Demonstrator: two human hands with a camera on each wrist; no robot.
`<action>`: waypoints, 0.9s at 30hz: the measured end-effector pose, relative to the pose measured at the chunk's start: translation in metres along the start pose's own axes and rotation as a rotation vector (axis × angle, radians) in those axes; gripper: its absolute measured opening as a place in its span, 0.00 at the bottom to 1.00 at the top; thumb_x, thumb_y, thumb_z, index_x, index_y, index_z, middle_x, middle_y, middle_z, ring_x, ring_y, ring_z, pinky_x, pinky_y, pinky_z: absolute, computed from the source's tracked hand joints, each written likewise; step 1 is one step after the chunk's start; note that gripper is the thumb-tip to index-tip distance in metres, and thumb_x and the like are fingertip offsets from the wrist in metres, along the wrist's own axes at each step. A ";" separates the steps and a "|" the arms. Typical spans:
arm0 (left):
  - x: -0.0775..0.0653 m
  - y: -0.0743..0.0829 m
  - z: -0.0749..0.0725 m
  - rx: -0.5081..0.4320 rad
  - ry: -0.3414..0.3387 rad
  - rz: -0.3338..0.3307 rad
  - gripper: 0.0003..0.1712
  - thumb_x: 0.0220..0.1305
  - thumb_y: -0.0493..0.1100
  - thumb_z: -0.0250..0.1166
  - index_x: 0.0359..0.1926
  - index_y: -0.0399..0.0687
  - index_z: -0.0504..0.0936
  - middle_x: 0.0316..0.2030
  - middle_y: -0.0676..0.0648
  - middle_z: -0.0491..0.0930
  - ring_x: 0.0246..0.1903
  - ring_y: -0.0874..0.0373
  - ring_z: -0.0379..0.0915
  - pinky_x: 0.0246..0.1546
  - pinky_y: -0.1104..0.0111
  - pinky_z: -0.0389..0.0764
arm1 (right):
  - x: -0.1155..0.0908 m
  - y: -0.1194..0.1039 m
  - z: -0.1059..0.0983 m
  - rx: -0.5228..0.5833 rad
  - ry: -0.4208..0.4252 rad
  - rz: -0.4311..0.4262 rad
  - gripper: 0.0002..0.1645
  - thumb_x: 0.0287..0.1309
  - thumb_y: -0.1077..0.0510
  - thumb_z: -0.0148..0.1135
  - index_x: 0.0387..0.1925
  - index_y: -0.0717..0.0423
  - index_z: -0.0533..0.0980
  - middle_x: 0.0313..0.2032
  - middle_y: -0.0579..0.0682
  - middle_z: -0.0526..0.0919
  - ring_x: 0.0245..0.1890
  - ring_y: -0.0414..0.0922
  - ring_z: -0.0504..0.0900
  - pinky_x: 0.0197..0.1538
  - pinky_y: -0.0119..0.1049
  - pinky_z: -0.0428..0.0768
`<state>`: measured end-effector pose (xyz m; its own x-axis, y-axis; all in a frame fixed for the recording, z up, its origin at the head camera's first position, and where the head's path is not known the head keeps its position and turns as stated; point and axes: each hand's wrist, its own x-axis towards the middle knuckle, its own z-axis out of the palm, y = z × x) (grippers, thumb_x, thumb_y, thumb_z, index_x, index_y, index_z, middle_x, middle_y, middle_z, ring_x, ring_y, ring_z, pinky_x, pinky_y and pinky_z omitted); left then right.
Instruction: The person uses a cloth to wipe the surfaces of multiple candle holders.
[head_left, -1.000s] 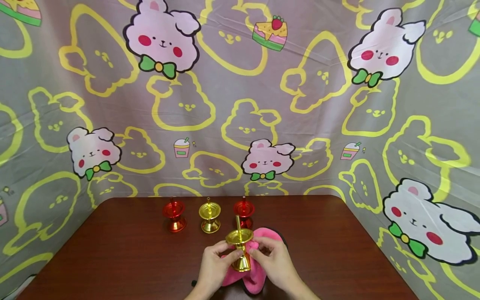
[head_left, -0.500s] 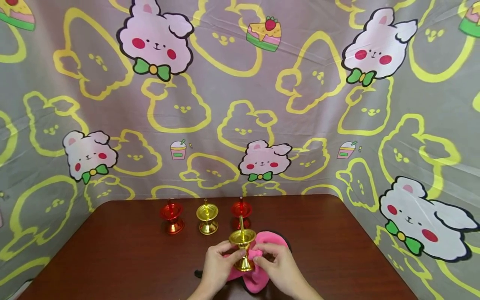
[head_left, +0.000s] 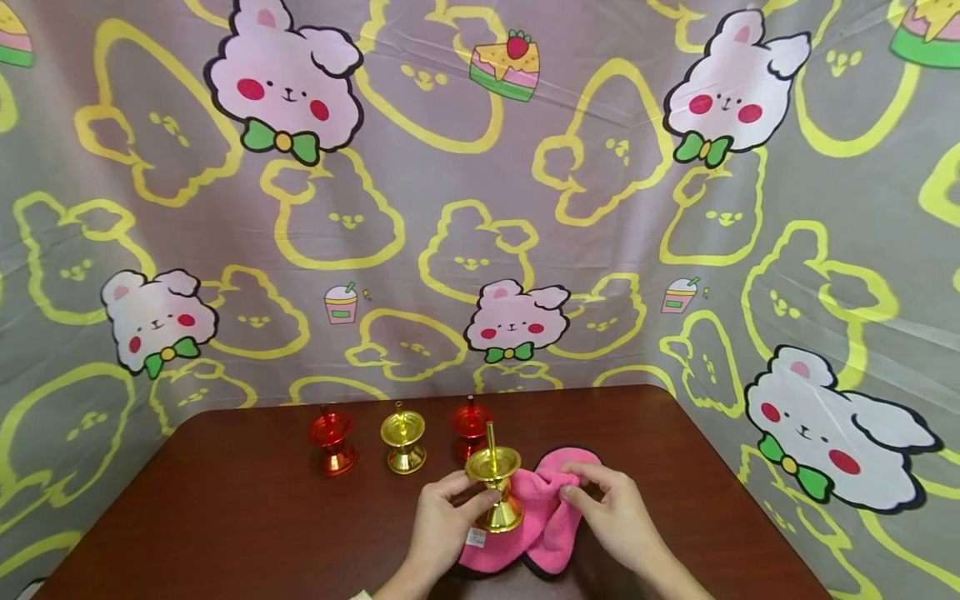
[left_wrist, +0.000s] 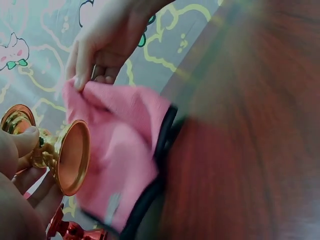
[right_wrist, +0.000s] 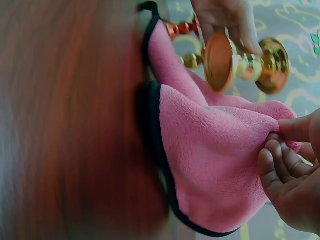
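My left hand [head_left: 447, 517] grips a shiny gold candlestick [head_left: 501, 500] by its narrow stem, thumb in front, holding it upright above the table. Its dish, upright tube and flared base show in the head view; the hollow underside of the base [left_wrist: 75, 157] faces the left wrist camera. With thumb and fingers my right hand [head_left: 618, 508] pinches a pink cloth [head_left: 553, 533] with black edging, to the right of the candlestick. The cloth [right_wrist: 210, 150] hangs in folds from that pinch, and part of it lies behind the candlestick. A small white label [head_left: 476, 537] shows on it.
Behind the hands, a red candlestick [head_left: 332, 442], a gold candlestick [head_left: 405, 437] and another red candlestick [head_left: 468, 427] stand in a row on the dark brown wooden table [head_left: 247, 517]. A grey curtain [head_left: 420, 167] with cartoon rabbits surrounds the table.
My right hand has moved right, away from the candlestick, drawing the pinched cloth with it. The gold candlestick stays in my left hand. The head view has turned, shifting the background left.
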<state>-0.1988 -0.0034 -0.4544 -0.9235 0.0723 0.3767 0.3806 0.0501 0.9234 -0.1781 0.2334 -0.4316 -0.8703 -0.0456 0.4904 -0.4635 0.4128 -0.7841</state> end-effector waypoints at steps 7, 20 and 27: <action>0.018 -0.002 0.018 -0.022 0.009 -0.007 0.12 0.54 0.37 0.76 0.41 0.45 0.91 0.39 0.49 0.88 0.43 0.59 0.82 0.42 0.71 0.81 | 0.010 0.017 -0.049 -0.086 0.000 0.062 0.13 0.59 0.69 0.68 0.44 0.53 0.85 0.32 0.44 0.83 0.27 0.40 0.78 0.28 0.33 0.78; 0.048 -0.037 0.067 -0.018 0.141 -0.004 0.09 0.52 0.32 0.75 0.37 0.42 0.91 0.37 0.49 0.88 0.39 0.61 0.81 0.40 0.72 0.78 | 0.034 0.068 -0.119 -0.581 0.058 -0.160 0.19 0.45 0.75 0.73 0.39 0.55 0.86 0.31 0.44 0.82 0.29 0.39 0.76 0.31 0.36 0.76; 0.067 -0.059 0.090 0.030 0.227 -0.041 0.08 0.50 0.33 0.78 0.34 0.43 0.91 0.34 0.49 0.88 0.38 0.61 0.80 0.40 0.71 0.78 | 0.056 0.081 -0.125 -0.648 0.064 -0.135 0.17 0.47 0.74 0.72 0.39 0.57 0.87 0.35 0.51 0.87 0.33 0.50 0.84 0.36 0.48 0.81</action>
<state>-0.2786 0.0881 -0.4905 -0.9241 -0.1567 0.3485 0.3402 0.0778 0.9371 -0.2433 0.3783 -0.4203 -0.7906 -0.0896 0.6057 -0.3563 0.8718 -0.3362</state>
